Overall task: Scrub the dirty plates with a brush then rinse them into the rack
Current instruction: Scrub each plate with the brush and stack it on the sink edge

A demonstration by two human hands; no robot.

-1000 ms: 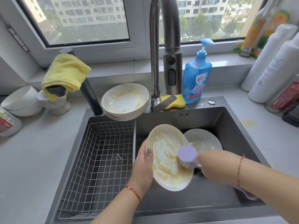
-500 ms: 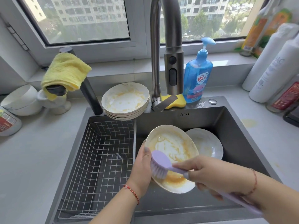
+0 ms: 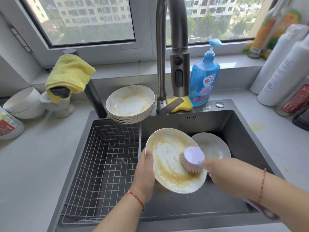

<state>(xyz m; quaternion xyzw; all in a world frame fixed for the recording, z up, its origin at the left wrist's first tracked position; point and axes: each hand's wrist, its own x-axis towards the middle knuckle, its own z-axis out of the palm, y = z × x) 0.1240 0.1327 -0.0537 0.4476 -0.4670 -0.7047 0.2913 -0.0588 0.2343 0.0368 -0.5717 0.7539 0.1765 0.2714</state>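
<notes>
Nearest, the left hand (image 3: 145,171) is gripping the dirty plate (image 3: 173,159) by its left rim, thumb over the edge, tilting it above the sink (image 3: 237,128) basin. The right hand (image 3: 222,173) is closing around the handle of the lilac brush (image 3: 192,159), whose bristles are pressing on the plate's right side. The plate is looking stiff, breakable and probably slick with yellowish sauce, so a rim hold with fingers behind seems the safest way to take it. Just beyond, a second plate (image 3: 215,146) is lying in the basin, partly behind the first. To the left, the wire rack (image 3: 107,158) is sitting in the sink, holding no plates. Farther back, a stack of dirty plates (image 3: 130,104) is waiting on the sink's far edge, beside the faucet (image 3: 179,71), which is running no water. A blue soap bottle (image 3: 204,81), a yellow cloth (image 3: 70,72) and the window are lying beyond, over a pale grey counter (image 3: 33,156).
</notes>
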